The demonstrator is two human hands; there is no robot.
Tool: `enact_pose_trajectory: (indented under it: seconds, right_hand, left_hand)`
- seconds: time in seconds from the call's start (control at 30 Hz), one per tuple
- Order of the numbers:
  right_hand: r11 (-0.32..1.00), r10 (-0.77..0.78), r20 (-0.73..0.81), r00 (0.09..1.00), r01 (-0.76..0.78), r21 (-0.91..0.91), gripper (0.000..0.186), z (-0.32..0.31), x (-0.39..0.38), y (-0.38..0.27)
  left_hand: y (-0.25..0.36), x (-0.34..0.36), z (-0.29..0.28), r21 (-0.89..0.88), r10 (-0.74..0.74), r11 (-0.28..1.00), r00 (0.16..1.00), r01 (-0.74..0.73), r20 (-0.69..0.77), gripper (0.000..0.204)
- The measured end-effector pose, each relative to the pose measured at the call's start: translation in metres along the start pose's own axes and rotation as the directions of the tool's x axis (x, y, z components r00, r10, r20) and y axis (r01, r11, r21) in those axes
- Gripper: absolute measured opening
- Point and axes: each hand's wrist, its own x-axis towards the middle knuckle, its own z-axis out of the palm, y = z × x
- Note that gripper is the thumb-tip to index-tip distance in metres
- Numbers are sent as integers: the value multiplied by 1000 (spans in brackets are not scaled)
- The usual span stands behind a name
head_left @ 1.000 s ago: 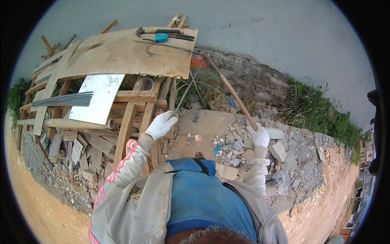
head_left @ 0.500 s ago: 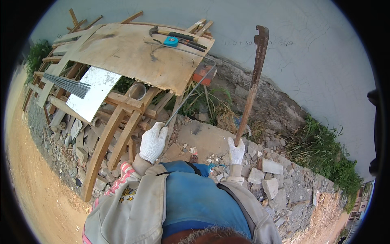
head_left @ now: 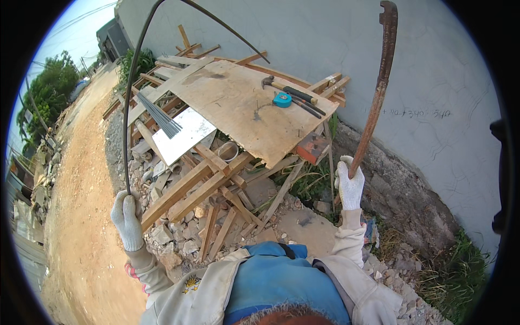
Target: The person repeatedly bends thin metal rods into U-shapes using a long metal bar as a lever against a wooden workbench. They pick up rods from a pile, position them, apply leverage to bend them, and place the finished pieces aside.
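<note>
My left hand (head_left: 127,221), in a white knit glove, is closed around the lower end of a thin dark metal rod (head_left: 127,124). The rod rises steeply, then bends over at the top and slopes down to the right above the table. In my right hand (head_left: 350,188), also gloved, is a rusty steel bending bar (head_left: 375,105) with a notched hook at its upper end, held nearly upright. Between them stands a makeshift table topped with plywood (head_left: 233,116). On it lie a claw hammer (head_left: 292,90), a blue tape measure (head_left: 282,99) and a dark-handled tool (head_left: 310,108).
A bundle of thin grey rods (head_left: 160,116) lies across a white sheet (head_left: 187,135) at the table's left. Timber beams (head_left: 187,192) stick out toward me over rubble (head_left: 179,244). A red box (head_left: 312,148) sits under the right corner. Behind rises a grey wall (head_left: 433,70); a dirt road (head_left: 81,189) runs left.
My left hand has swung out to the left and lifted the bent rod upright. My right hand has risen with the bar. The view has turned left, bringing the road and trees in.
</note>
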Motion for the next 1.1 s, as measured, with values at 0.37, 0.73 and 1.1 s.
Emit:
enact_pose_trajectory:
  seconds: [0.37,0.73,1.1]
  right_hand:
    - [912,-345,-16,938,331,-243,33,-24,80,-6]
    - [460,8,-183,983,-166,-872,45,-171,-33,11]
    - [305,79,-140,987,-158,-939,43,-155,-19,4]
  left_hand:
    - [-11,-28,61,-77,-249,950,883,303,398,28]
    - [-78,-53,191,403,-24,889,859,-215,511,20]
    - [-105,-41,216,480,-10,817,823,-321,567,22]
